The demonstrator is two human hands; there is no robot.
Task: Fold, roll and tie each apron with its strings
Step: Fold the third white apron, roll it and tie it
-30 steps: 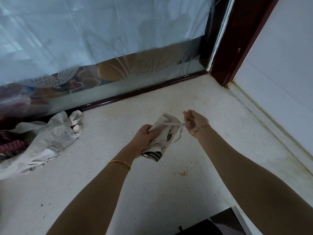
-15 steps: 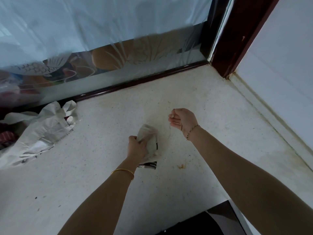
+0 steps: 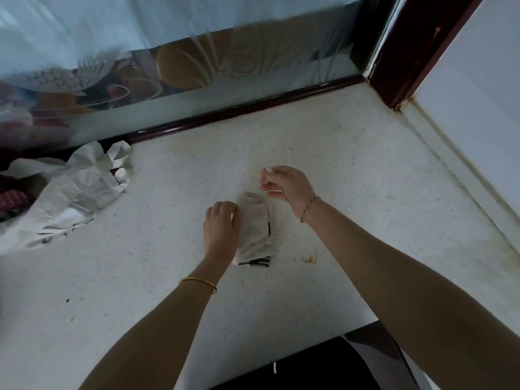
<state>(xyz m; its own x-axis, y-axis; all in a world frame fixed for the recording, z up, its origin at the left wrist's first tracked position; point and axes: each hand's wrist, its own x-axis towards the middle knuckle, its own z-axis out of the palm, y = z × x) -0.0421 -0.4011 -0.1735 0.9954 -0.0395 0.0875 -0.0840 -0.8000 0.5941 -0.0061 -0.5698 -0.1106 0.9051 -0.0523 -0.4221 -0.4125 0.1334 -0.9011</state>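
Two hands work one rolled apron [image 3: 254,229] lying mid-counter [image 3: 365,178]. The left hand [image 3: 221,229] grips its left edge, likely to stop it unrolling. The right hand [image 3: 291,187], just beyond, pinches a string [image 3: 273,190], apparently for tying.

Both bare arms reach forward from the near edge and draw together toward the middle. The left arm [image 3: 146,333] runs up from the near left with a straight wrist and a bangle [image 3: 198,284] on it. The left hand [image 3: 222,232] lies back up, its fingers curled down against the left side of the apron [image 3: 254,235], holding it. The right arm [image 3: 408,277] comes in from the near right, its wrist bent leftward and wearing a thin bracelet [image 3: 308,208]. The right hand [image 3: 289,185] sits farther off, just right of the left, with its fingers curled in and pinching the string [image 3: 271,190].
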